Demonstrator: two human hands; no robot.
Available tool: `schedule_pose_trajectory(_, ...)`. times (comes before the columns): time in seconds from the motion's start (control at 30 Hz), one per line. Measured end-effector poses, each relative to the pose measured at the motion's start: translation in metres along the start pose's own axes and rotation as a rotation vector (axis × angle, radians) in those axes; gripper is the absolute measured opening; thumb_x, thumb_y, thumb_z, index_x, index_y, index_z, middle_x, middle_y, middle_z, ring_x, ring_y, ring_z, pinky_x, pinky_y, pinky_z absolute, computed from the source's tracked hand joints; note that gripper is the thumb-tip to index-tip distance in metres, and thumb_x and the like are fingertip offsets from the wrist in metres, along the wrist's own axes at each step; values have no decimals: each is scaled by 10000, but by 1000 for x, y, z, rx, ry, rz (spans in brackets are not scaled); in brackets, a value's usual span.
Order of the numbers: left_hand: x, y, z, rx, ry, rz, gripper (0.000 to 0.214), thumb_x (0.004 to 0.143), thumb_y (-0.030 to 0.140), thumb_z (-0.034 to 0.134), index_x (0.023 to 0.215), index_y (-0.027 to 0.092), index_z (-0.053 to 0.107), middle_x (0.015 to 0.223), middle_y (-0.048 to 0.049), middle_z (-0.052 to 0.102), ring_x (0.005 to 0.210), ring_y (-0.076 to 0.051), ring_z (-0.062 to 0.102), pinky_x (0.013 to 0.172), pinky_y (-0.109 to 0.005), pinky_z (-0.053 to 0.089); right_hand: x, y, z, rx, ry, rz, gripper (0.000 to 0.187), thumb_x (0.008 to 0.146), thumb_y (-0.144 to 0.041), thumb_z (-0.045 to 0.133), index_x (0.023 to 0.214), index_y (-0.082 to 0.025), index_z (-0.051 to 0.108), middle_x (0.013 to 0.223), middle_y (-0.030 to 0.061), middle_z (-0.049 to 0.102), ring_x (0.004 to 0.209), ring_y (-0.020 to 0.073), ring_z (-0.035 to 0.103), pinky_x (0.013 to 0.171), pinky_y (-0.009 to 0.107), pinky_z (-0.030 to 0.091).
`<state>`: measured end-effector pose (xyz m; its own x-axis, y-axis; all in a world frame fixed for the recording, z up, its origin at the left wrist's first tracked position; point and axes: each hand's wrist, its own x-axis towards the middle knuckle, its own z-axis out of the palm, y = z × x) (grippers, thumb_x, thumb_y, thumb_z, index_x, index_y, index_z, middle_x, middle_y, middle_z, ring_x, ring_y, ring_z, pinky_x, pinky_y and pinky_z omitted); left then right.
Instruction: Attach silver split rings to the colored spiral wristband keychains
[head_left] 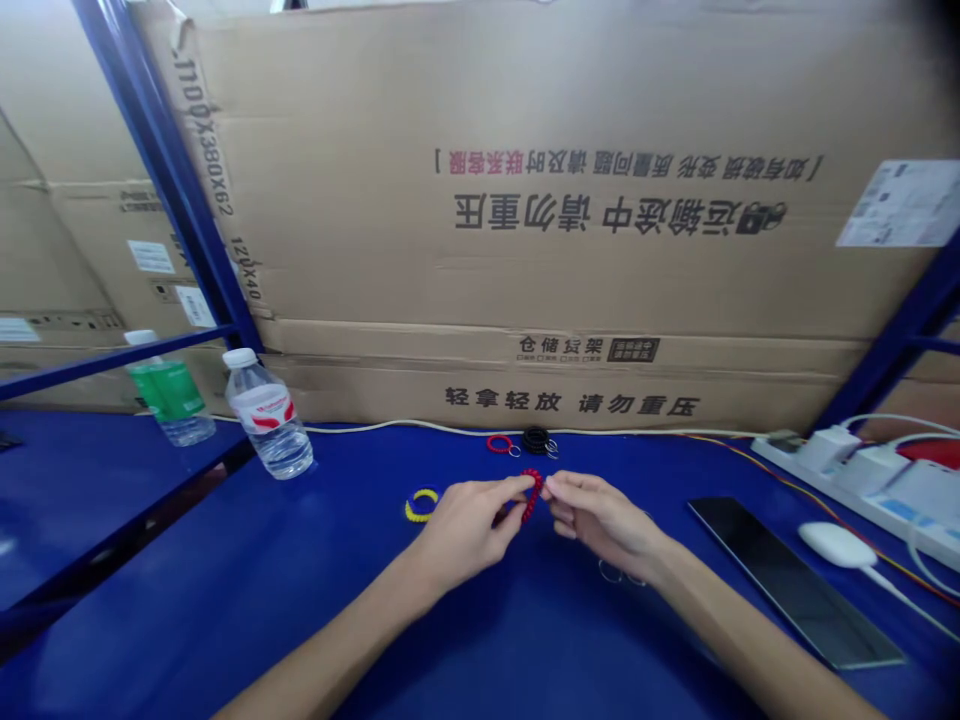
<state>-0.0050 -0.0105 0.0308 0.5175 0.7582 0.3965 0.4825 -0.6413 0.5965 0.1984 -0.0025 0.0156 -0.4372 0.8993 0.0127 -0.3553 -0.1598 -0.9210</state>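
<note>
My left hand [471,522] is closed, its thumb and fingers gripping a red coil wristband [535,497] held above the blue table. Close to the band's right side, the fingertips of my right hand [600,515] are pinched together. Whatever sits between them is too small to make out. A yellow coil wristband [410,513] lies just left of my left hand. Under my right wrist are thin metal rings [611,582], partly covered by it. Farther back lie another red coil wristband [490,444] with a metal ring and black coil wristbands [535,440].
Two water bottles [271,420] stand at the left near a blue rack post [172,170]. A large cardboard box [360,250] walls off the back. At right are a dark phone [795,585], a white charger [836,545] and a power strip [915,525] with cables.
</note>
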Motion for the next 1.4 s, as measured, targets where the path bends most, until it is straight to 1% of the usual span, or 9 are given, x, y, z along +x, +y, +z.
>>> schedule_pose_trajectory(0.13,1,-1,2,-108,-43,-73,343,924,239,489,1259,211,557,927,-12,751,580,-132,685,551,-200,505,1,0,1,23,24,-27,173,795,-347,730,791,-176,701,609,-43,400,591,106,308,541,253,264)
schedule_pose_trajectory(0.27,0,1,1,40,-18,17,324,897,214,528,1208,252,614,1032,-16,734,737,-158,699,683,-223,512,2,0,0,35,16,38,276,851,-386,659,740,-136,699,630,-28,414,573,99,304,519,257,234)
schedule_pose_trajectory(0.37,-2,1,0,105,-2,45,358,895,217,525,1241,268,600,1134,-21,704,881,-182,691,779,-240,505,2,1,-2,57,14,47,205,814,-334,711,747,-141,696,680,-16,462,578,92,312,523,253,236)
schedule_pose_trajectory(0.57,0,-1,3,68,-17,-54,364,886,238,523,1245,255,583,945,10,753,602,-134,681,607,-200,503,2,4,1,117,49,-7,169,747,-335,771,794,-193,691,730,-29,480,600,92,334,550,244,278)
schedule_pose_trajectory(0.73,0,3,0,94,-37,-34,340,886,249,523,1212,242,620,892,-17,749,647,-158,675,633,-216,485,3,3,0,96,62,37,245,795,-404,708,734,-170,671,659,-27,453,563,98,333,525,255,280)
schedule_pose_trajectory(0.93,0,0,-4,92,-54,-8,253,891,300,553,1104,232,673,869,-19,741,709,-170,664,698,-237,475,5,6,-2,-14,114,9,225,766,-405,735,831,-196,678,716,-19,546,595,96,421,586,254,353)
schedule_pose_trajectory(1.13,18,-27,-12,113,-55,-27,215,902,283,545,1009,196,710,921,-27,742,767,-169,672,720,-236,504,7,1,-15,-273,157,39,311,792,-456,685,871,-157,711,713,17,611,543,100,466,494,241,317)
schedule_pose_trajectory(1.3,67,-68,-15,199,-67,-12,176,912,226,564,1007,154,693,1053,-70,688,982,-209,627,905,-331,481,5,-10,-16,-421,165,17,282,759,-446,710,800,-166,720,673,7,620,531,102,476,477,234,319)
schedule_pose_trajectory(1.4,91,-86,-9,244,-118,-2,242,942,271,562,1144,143,598,1156,-90,609,1006,-221,610,867,-409,515,2,-15,-10,-508,136,25,306,783,-472,680,778,-169,720,661,11,619,537,108,482,485,237,333)
